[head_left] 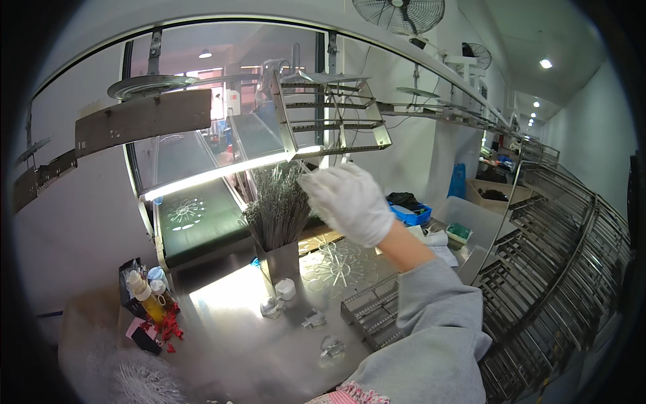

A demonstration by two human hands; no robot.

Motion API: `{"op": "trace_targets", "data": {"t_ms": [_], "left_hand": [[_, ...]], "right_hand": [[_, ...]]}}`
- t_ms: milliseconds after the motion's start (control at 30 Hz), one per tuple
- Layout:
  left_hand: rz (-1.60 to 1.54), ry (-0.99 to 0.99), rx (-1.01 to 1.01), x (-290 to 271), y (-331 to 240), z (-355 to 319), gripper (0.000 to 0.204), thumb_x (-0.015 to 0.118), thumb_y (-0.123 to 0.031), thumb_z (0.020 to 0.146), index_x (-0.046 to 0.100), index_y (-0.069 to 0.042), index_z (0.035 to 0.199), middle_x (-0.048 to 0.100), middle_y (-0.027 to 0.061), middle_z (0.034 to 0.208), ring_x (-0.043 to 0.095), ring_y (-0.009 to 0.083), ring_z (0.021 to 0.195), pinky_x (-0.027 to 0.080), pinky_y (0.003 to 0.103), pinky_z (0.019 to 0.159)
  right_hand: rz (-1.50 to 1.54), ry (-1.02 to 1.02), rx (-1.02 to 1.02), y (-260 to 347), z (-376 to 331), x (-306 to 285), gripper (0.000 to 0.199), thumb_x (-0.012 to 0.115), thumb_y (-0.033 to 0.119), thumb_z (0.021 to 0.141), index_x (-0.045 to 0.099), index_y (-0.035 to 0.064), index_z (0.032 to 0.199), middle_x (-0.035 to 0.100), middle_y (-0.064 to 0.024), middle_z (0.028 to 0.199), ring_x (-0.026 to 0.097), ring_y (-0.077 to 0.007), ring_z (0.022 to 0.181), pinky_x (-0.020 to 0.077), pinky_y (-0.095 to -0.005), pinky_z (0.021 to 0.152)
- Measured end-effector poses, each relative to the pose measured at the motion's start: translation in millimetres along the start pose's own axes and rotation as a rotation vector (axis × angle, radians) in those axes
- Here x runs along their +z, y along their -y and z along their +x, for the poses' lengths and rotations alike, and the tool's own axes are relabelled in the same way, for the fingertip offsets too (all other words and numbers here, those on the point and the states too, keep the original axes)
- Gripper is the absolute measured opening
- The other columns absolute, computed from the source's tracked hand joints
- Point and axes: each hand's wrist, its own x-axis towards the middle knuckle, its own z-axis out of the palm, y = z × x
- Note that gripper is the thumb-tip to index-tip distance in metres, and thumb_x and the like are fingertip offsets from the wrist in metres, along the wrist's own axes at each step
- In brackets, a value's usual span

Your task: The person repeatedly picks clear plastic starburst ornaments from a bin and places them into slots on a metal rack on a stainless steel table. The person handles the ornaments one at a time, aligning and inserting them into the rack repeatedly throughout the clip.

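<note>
Looks like the picking-up stage – the right hand (350, 202) in a white knit glove is up at the bundle of thin metal rods (279, 205) standing in a square steel holder (281, 259) on the table (235, 303). Fingers curled, seemingly pinching one rod, can't tell for sure. Next it'd need a clean lift straight up. Rods are wiry and shiny – table's brushed metal. Left hand isn't visible.

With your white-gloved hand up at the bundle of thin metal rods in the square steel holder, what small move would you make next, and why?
Probably close the white-gloved right hand on one thin rod and lift it straight up: the fingers sit at the tops of the bundle of thin metal rods, which stand packed upright in the square steel holder.
</note>
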Motion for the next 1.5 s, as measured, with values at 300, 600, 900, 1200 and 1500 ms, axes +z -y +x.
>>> {"op": "trace_targets", "data": {"t_ms": [300,600,900,1200,1500], "left_hand": [[0.092,-0.094,0.045,83,15,-40,0.061,0.082,0.003,0.082,0.049,-0.001,0.133,0.058,0.0114,0.121,0.061,0.024,0.101,0.06,0.037,0.078],[-0.01,-0.151,0.069,349,2,-128,0.061,0.08,0.0,0.084,0.048,0.002,0.135,0.059,0.0145,0.119,0.061,0.025,0.105,0.057,0.04,0.089],[0.004,-0.194,-0.003,378,-9,-198,0.059,0.07,0.001,0.083,0.048,-0.002,0.138,0.057,0.0082,0.123,0.057,0.017,0.112,0.046,0.031,0.098],[-0.165,-0.336,-0.013,368,12,-241,0.034,0.078,-0.005,0.086,0.06,-0.001,0.114,0.064,0.0113,0.111,0.062,0.0216,0.098,0.055,0.037,0.087],[-0.122,-0.119,0.113,376,-37,-218,0.057,0.08,-0.023,0.076,0.056,0.0,0.122,0.064,0.0068,0.096,0.066,0.0238,0.093,0.055,0.046,0.092]], "right_hand": [[-0.33,-0.033,0.357,-242,-209,50,0.041,0.078,0.029,0.081,0.066,0.0066,0.113,0.069,-0.0089,0.088,0.069,-0.0293,0.083,0.0544,-0.0399,0.075],[-0.136,-0.077,0.789,-539,-256,109,0.101,0.095,0.036,0.061,0.044,-0.0016,0.14,0.058,-0.0204,0.135,0.062,-0.0329,0.118,0.0514,-0.0362,0.101],[-0.062,0.125,0.681,-611,-192,140,0.078,0.075,0.068,0.073,0.063,0.0086,0.122,0.072,-0.0157,0.114,0.068,-0.0337,0.109,0.0535,-0.0429,0.09],[-0.129,-0.46,0.412,-498,-181,114,0.059,0.078,0.037,0.077,0.057,0.0014,0.119,0.066,-0.0146,0.102,0.064,-0.0337,0.097,0.0505,-0.0443,0.09],[0.915,0.149,-0.409,-183,-205,74,0.036,0.067,0.025,0.086,0.06,0.0051,0.115,0.064,-0.0108,0.088,0.065,-0.0307,0.079,0.0505,-0.0428,0.07]]}}
